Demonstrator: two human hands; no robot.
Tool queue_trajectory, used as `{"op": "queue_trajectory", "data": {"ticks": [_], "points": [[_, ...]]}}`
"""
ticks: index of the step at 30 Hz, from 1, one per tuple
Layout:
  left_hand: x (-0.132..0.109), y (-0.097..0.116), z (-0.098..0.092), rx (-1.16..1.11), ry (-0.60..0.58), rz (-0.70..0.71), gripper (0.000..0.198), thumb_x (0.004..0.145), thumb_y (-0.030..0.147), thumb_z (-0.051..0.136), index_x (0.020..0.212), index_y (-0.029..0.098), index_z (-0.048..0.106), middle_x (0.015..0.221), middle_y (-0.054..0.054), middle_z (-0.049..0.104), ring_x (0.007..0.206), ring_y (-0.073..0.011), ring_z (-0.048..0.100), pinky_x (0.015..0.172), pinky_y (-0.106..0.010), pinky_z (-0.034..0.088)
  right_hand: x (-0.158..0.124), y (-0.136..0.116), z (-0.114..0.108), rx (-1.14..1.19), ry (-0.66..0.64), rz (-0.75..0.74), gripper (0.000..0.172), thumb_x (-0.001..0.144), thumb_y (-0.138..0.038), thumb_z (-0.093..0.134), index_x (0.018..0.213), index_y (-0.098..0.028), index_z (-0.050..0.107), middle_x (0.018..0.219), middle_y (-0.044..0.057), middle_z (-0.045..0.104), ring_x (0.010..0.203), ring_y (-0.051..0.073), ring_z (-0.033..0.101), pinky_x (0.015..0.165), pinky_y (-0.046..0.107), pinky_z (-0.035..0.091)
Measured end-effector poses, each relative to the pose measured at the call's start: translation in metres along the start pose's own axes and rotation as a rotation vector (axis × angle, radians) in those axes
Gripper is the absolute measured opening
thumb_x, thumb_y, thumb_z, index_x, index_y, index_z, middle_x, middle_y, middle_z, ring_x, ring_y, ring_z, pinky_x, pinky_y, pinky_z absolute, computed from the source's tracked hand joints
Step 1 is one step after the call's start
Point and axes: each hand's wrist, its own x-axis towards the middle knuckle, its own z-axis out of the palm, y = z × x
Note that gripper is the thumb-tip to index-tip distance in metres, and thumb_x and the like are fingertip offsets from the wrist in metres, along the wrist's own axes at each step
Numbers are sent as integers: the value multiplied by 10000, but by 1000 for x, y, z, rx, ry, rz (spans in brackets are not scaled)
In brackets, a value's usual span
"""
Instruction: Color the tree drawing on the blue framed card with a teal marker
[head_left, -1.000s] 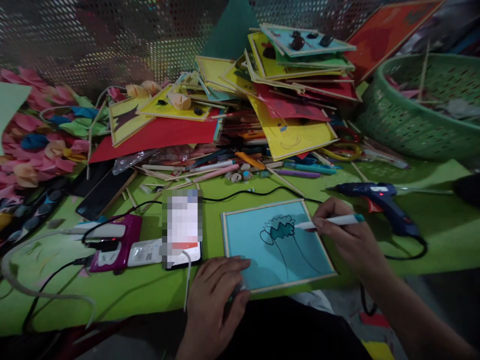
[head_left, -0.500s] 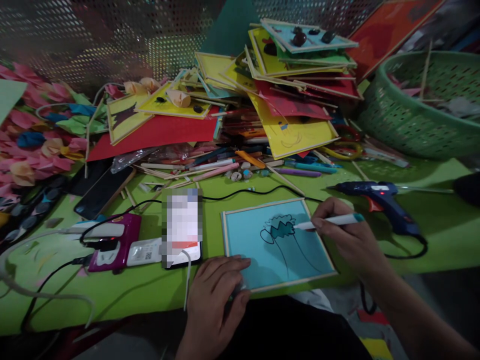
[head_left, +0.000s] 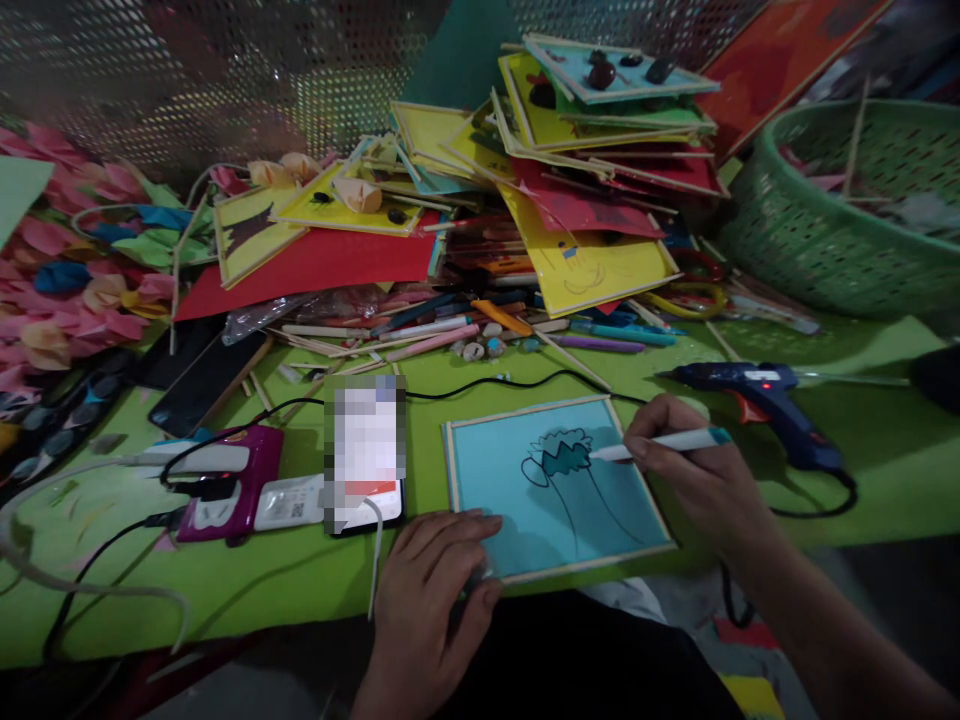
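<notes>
Unmoved since earlier frame: right hand (head_left: 690, 480), fingers pinching white marker (head_left: 684, 440) over blue card (head_left: 487, 465) | left hand (head_left: 435, 570) likewise, fingers at card's near-left corner, can't tell if grasping | card near, right of lit phone (head_left: 364, 435)

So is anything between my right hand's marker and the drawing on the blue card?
Nothing visible: the marker in your right hand has its tip at the drawing. Your left hand lies at the lower left of the blue card, clear of the drawing.
</notes>
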Motion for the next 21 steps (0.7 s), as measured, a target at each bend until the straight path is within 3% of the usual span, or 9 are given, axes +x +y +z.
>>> {"op": "queue_trajectory", "data": {"ticks": [21], "points": [[1,1,-1,-10,8,5,115,931,164,588,1016,240,606,1193,-54,794,1096,-226,726,915,-379,552,-3,5,-2,10,7,25,188,909,-344,694,780,-233,613,691,-25,567,647,172,497,598,317,358]]}}
